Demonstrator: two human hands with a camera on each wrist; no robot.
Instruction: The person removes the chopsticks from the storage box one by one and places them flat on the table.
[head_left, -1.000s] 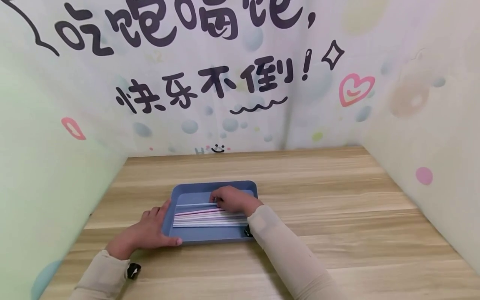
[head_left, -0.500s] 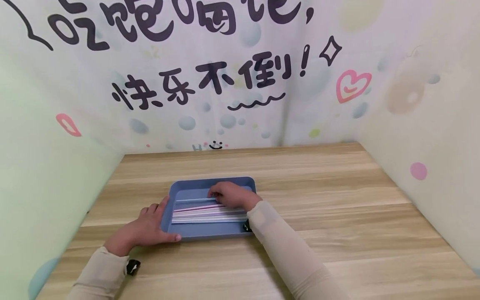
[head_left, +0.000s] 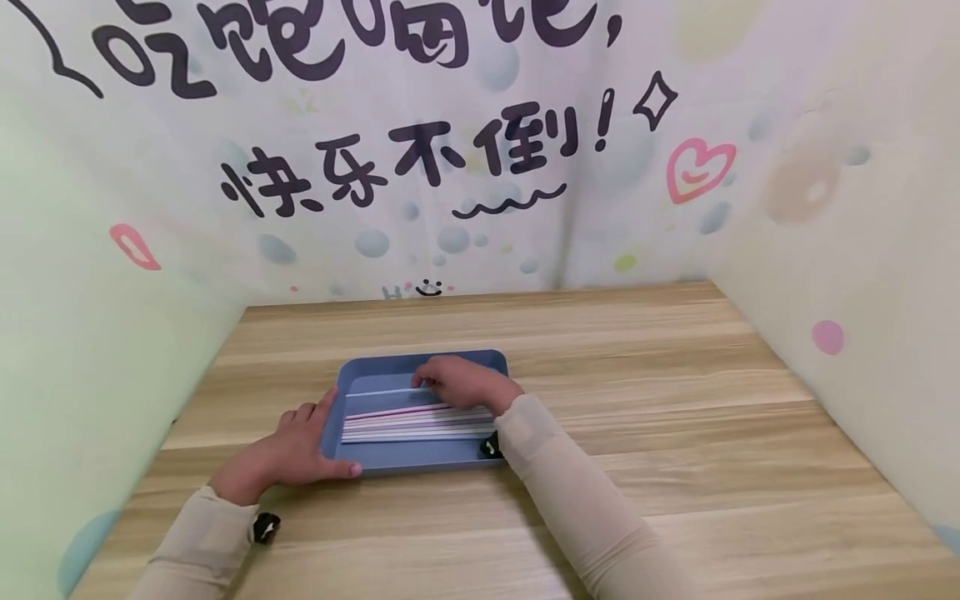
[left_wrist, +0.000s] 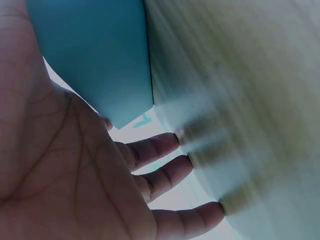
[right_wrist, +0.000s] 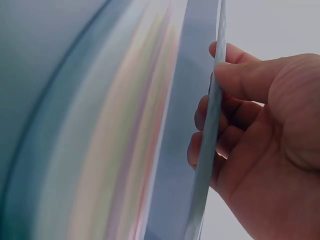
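A shallow blue tray (head_left: 420, 467) lies on the table, with a row of thin pastel straws (head_left: 405, 428) side by side in it. My right hand (head_left: 467, 382) reaches over the tray and pinches one pale blue straw (right_wrist: 206, 150) between thumb and fingers, behind the row. In the head view that straw's left part (head_left: 378, 392) runs roughly parallel to the others, a gap between them. My left hand (head_left: 300, 447) rests with spread fingers against the tray's left end, thumb at the front corner. The left wrist view shows the tray's outer wall (left_wrist: 95, 55) beside the palm.
The wood-grain table (head_left: 637, 400) extends around the tray. A printed curtain (head_left: 480, 242) stands behind it, with pale walls at left and right. Both forearms have beige sleeves (head_left: 585, 492); a black wrist device (head_left: 266, 527) shows beside the left cuff.
My right hand has drawn the pinched straw slightly back, widening its gap from the row. My left hand stays at the tray's left end. The head view has shifted a little.
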